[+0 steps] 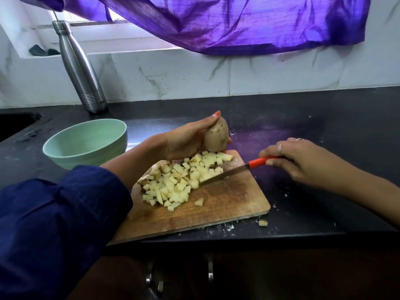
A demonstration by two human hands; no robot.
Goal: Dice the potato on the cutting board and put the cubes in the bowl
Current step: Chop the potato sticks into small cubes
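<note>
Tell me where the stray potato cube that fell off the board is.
The stray cube lies on the black counter, just off the near right corner of the cutting board, toward the counter's front edge.

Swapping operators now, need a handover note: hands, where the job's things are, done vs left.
Left hand: grips an uncut potato, held up at the far edge of the cutting board.
Right hand: holds the red-handled knife, blade lying low against the pile.
Diced cubes: heaped on the left and middle of the board. One stray cube lies on the counter off the board's near right corner.
Green bowl: left of the board, no cubes visible inside.
Done: a good pile diced.
Left: dice the held potato, move all cubes to the bowl, retrieve the stray.
</note>
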